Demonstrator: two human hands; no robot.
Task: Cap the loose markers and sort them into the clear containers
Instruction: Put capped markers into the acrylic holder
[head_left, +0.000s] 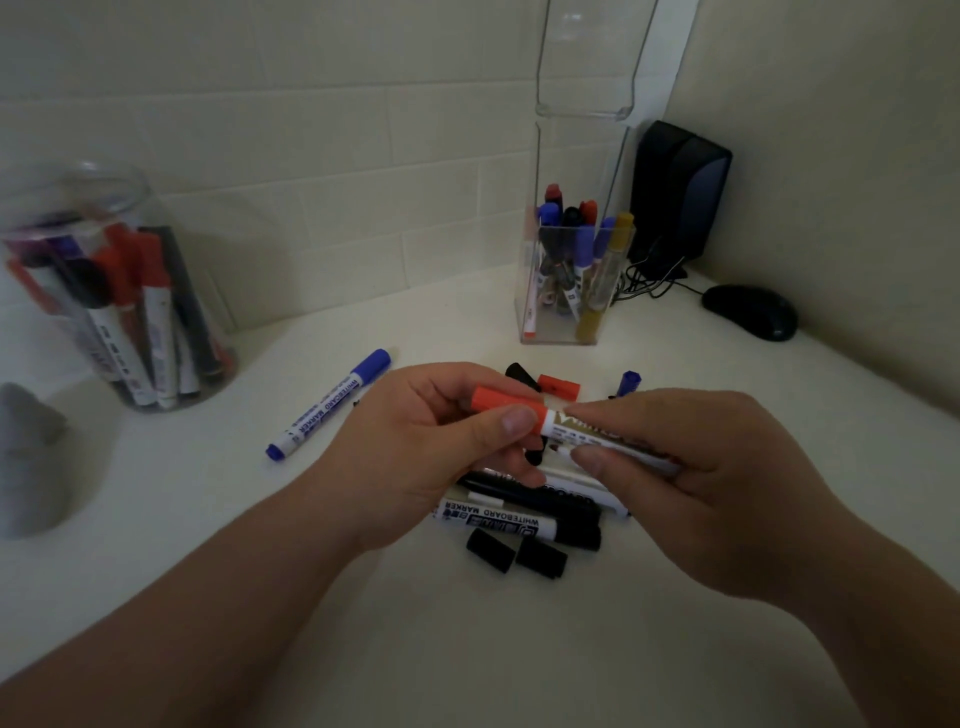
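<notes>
Both hands hold one red whiteboard marker (571, 428) above the white table. My left hand (441, 441) pinches its red cap (506, 402), which sits on the marker's end. My right hand (691, 467) grips the white barrel. Under the hands lie several black markers (519, 519), two loose black caps (514, 553), a loose red cap (558, 387), a black cap (522, 375) and a blue cap (629, 383). A capped blue marker (327, 405) lies to the left. A round clear jar (104, 291) at the left and a square clear container (571, 280) at the back each hold several markers.
A black speaker (680, 192) stands in the back right corner with cables, and a black mouse (750, 312) lies beside it. A tall clear holder (587, 62) rises behind the square container. A grey object (26, 457) sits at the left edge.
</notes>
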